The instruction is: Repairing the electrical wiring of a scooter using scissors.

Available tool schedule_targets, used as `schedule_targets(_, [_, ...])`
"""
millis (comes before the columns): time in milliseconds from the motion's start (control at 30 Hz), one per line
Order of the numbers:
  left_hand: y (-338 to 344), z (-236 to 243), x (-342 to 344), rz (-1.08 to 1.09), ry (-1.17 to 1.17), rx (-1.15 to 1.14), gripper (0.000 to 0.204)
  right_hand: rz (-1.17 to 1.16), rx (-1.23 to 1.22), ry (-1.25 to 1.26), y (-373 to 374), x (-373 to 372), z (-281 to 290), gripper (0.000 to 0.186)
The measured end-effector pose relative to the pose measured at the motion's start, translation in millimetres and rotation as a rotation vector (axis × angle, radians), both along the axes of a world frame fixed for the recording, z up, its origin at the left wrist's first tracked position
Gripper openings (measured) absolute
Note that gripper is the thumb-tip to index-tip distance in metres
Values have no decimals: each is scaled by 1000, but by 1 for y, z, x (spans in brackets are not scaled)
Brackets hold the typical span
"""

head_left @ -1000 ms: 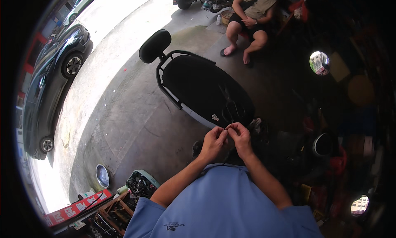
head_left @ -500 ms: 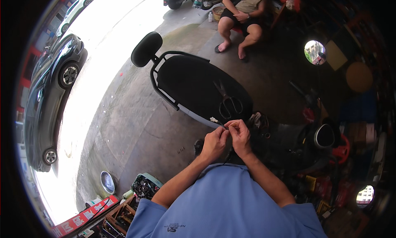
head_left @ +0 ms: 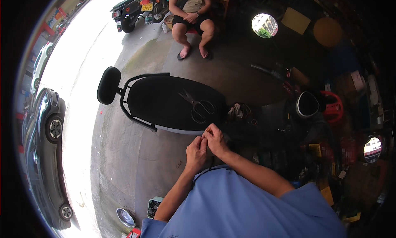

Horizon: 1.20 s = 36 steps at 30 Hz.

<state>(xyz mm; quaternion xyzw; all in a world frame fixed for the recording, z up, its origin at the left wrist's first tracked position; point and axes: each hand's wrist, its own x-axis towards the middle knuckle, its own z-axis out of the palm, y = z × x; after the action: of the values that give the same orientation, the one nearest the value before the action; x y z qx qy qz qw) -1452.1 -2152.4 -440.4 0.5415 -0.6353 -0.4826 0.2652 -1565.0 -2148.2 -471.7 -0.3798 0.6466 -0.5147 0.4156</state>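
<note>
My left hand [head_left: 195,154] and my right hand [head_left: 216,140] meet fingertip to fingertip beside the near edge of a black scooter seat [head_left: 165,98]. Both are closed in a pinch around something small, mostly covered by the fingers. A thin dark cable [head_left: 212,161] hangs just below the hands, in front of my blue shirt. On the seat, beyond my fingers, lies a pair of dark-handled scissors [head_left: 199,109] with the blades slightly apart.
A padded backrest [head_left: 109,85] on a black rail stands at the seat's left end. Right of the seat are a crumpled rag [head_left: 235,112] and a round mirror [head_left: 307,104]. A person [head_left: 192,19] sits beyond. A metal bowl [head_left: 125,217] rests on the floor, lower left.
The view has swung, so the seat and seated person sit farther left. A small white connector seen earlier by my fingertips no longer shows. My hands stay together, the right slightly higher.
</note>
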Motion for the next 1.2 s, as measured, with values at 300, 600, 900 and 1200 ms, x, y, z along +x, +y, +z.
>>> schedule_targets(300, [-3,-3,-3,-130,24,45,20,-116,91,-208,3,-5,-17,5])
schedule_targets(600, [3,0,-8,-159,145,44,18,-92,175,-392,3,-17,0,7])
schedule_targets(900, [-12,0,-5,-50,366,310,19,-53,-45,-482,-6,-37,26,7])
schedule_targets(1200, [-8,0,-7,-5,349,303,23,151,-7,-101,-2,-36,25,8])
